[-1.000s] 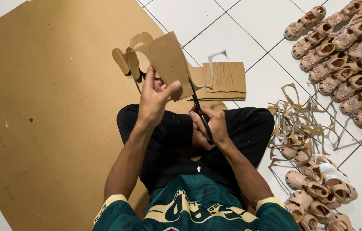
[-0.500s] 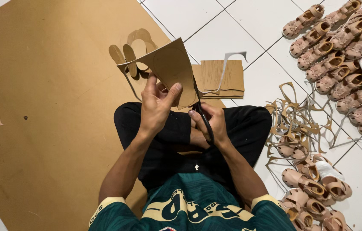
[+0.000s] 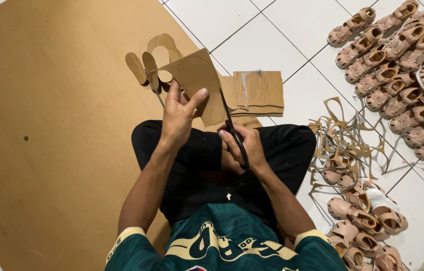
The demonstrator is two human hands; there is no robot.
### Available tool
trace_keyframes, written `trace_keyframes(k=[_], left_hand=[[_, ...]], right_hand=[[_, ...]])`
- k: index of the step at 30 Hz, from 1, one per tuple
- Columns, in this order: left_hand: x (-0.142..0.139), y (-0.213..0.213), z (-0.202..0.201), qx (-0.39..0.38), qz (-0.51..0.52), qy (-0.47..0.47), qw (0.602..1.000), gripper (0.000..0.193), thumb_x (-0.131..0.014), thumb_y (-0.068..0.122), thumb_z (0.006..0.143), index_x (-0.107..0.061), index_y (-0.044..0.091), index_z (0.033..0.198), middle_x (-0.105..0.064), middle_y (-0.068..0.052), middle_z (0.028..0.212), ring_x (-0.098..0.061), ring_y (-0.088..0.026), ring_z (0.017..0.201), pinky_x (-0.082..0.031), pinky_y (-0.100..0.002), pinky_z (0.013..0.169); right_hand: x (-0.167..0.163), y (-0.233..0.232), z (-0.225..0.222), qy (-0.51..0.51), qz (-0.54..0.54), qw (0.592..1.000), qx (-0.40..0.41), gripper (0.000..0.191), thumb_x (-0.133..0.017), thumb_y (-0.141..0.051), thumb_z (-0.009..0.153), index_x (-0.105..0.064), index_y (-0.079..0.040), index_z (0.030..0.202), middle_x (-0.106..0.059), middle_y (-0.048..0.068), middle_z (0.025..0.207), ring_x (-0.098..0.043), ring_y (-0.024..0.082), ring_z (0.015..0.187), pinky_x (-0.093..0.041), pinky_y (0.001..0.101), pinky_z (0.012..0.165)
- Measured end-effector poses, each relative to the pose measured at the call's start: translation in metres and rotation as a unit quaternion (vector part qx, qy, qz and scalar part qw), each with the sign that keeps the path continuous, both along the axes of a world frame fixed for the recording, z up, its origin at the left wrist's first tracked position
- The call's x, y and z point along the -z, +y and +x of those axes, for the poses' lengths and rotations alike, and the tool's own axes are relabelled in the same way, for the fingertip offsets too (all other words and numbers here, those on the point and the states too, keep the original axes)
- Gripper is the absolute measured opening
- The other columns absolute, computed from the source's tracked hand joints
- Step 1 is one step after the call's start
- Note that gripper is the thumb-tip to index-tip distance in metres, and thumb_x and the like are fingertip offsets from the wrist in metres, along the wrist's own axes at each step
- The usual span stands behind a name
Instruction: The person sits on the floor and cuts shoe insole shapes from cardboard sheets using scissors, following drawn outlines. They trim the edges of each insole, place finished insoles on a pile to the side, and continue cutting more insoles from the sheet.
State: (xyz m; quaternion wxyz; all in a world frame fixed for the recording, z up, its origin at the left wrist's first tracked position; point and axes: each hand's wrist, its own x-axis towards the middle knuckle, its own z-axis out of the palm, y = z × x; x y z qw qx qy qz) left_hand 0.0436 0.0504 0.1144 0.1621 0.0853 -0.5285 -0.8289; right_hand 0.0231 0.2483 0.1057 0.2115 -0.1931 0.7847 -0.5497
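A brown cardboard piece (image 3: 197,83) with a traced sole outline is held up above the lap, left hand (image 3: 179,115) fingers pinching its lower edge. Just right of it, right hand (image 3: 242,148) fingers grip black scissors (image 3: 232,125) cutting its edge. Cut sole shapes (image 3: 149,62) lie beyond it; sandals (image 3: 397,55) lie far right.

One pair of black scissors (image 3: 233,129), one cardboard piece (image 3: 199,83) being cut, about four cut-out sole shapes (image 3: 152,62) upper centre, one big brown board (image 3: 56,135) left, one stack of cardboard rectangles (image 3: 256,93), one heap of offcut strips (image 3: 345,135), sandals (image 3: 397,55) too many to count: upper right rows, lower right pile.
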Motion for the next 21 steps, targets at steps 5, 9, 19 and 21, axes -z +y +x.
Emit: trace_keyframes(k=[5,9,19,21], left_hand=[[0.004,-0.004,0.001,0.000,-0.059,-0.027,0.998,0.035,-0.073,0.006,0.107,-0.053,-0.008,0.132,-0.064,-0.017,0.101,-0.060,-0.019,0.083,-0.054,-0.032,0.072],[-0.005,0.008,0.008,-0.016,0.019,-0.031,0.999,0.046,-0.069,0.009,0.096,-0.047,0.000,0.136,-0.071,-0.009,0.109,-0.072,-0.012,0.092,-0.064,-0.027,0.074],[-0.010,0.020,0.017,0.013,-0.042,0.020,0.999,0.040,-0.069,0.010,0.102,-0.049,0.001,0.136,-0.068,-0.006,0.105,-0.064,-0.008,0.091,-0.052,-0.021,0.078],[-0.009,0.021,0.016,0.012,-0.060,0.032,0.998,0.039,-0.068,0.009,0.103,-0.049,0.001,0.137,-0.069,-0.006,0.110,-0.066,-0.009,0.100,-0.052,-0.020,0.090]], right_hand=[[-0.003,0.002,-0.002,0.031,-0.050,0.998,-0.035,0.039,-0.062,-0.024,0.097,-0.061,-0.002,0.130,-0.064,0.002,0.069,-0.061,0.008,0.061,-0.051,0.0246,0.058],[0.004,-0.006,-0.006,0.123,-0.027,0.992,-0.023,0.031,-0.063,-0.026,0.097,-0.068,0.000,0.114,-0.065,0.004,0.074,-0.062,0.011,0.064,-0.049,0.0271,0.060],[0.007,-0.006,-0.008,0.133,-0.106,0.985,-0.017,0.045,-0.063,-0.039,0.102,-0.068,0.004,0.118,-0.064,0.002,0.076,-0.059,0.008,0.068,-0.047,0.0249,0.060],[0.006,-0.006,-0.007,0.119,-0.095,0.988,-0.004,0.043,-0.064,-0.038,0.102,-0.070,0.003,0.114,-0.060,0.001,0.069,-0.055,0.007,0.063,-0.043,0.0245,0.056]])
